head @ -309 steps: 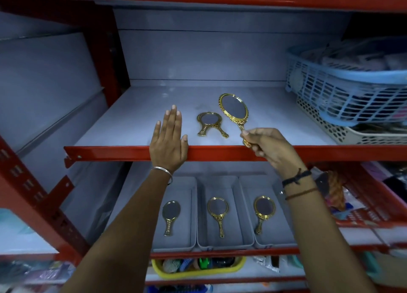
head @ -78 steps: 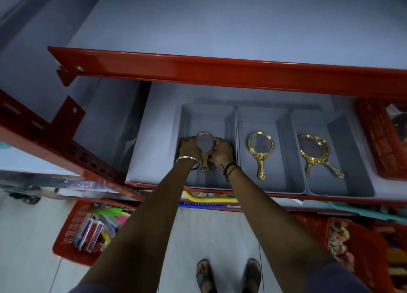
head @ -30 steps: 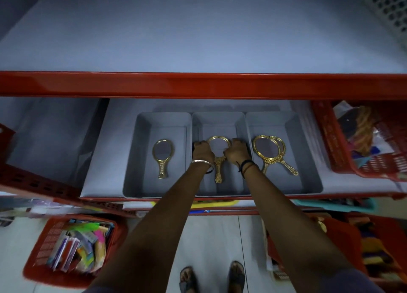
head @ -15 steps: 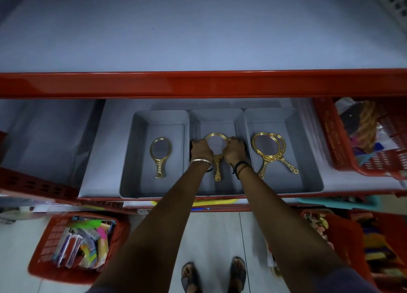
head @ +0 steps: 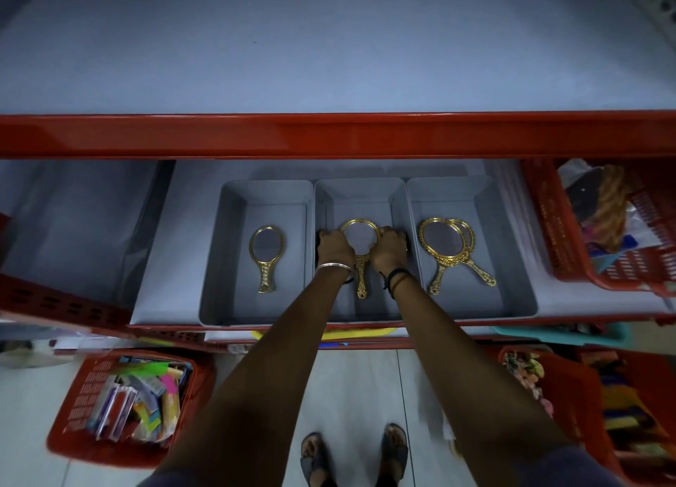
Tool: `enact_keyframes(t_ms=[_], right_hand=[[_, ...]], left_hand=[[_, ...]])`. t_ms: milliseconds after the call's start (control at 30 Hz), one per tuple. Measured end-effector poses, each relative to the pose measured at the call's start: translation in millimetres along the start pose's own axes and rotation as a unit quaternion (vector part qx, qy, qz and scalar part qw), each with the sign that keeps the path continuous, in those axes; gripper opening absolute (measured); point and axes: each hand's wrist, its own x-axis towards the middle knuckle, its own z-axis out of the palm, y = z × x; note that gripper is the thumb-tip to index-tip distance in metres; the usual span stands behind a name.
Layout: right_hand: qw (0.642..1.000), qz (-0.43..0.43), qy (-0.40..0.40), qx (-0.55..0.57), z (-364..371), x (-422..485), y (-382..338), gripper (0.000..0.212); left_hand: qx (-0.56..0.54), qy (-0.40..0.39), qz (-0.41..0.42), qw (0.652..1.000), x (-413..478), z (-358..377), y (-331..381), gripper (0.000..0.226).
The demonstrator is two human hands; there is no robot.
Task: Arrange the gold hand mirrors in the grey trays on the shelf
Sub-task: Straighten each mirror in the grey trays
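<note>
I see red shelf edge (head: 329, 135) across upper middle of frame. Below it, three grey trays side by side at centre: left tray (head: 226, 267), middle tray (head: 360, 190), right tray (head: 512, 259). Red basket (head: 548, 230) at right edge, another red basket (head: 73, 406) lower left on floor. My left hand (head: 334, 247) and right hand (head: 389, 248) both closed on round frame of middle mirror (head: 361, 267), lying in middle tray. Single mirror (head: 266, 256) flat in left tray. Two overlapped mirrors (head: 448, 252) in right tray.
</note>
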Motion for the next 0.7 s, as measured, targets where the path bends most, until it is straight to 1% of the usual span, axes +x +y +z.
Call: enact_keyframes(t_ms=[133,233,300,367,467,500,567,633,700], right_hand=[[1.000,0.003,-0.005,-0.001,-2.7,-1.3,-1.4,0.038],[1.000,0.007,-0.007,0.003,-6.9,-4.2,-3.0,0.033],[1.000,0.008,-0.006,0.005,-12.0,-5.9,-3.7,0.032],[0.999,-0.023,0.007,0.024,-24.5,-8.3,-5.1,0.030],[0.993,-0.098,0.043,0.056,-57.4,-12.6,-3.0,0.018],[0.990,-0.110,0.056,0.063,-70.3,-14.6,0.6,0.018],[0.988,-0.111,0.088,0.064,-95.4,-15.8,16.1,0.017],[0.989,-0.088,0.110,0.036,-113.5,-9.3,40.7,0.018],[0.995,-0.051,0.083,-0.032,-124.1,1.1,67.8,0.023]], left_hand=[[0.009,-0.005,0.002,1.000,-1.7,-1.7,0.7,0.032],[0.010,-0.006,0.002,1.000,-3.5,-3.8,2.2,0.030],[0.015,0.006,0.001,1.000,-5.9,-7.7,4.7,0.029],[0.020,0.033,0.014,0.999,-10.8,-12.1,11.6,0.030],[0.022,0.086,0.064,0.994,-19.2,-18.9,28.8,0.030],[0.019,0.091,0.087,0.992,-21.2,-19.4,35.4,0.030],[0.011,0.080,0.135,0.987,-26.1,-15.1,51.8,0.031],[-0.008,0.060,0.170,0.984,-33.8,-5.5,68.0,0.031],[-0.018,0.030,0.198,0.980,-43.3,9.9,83.6,0.031]])
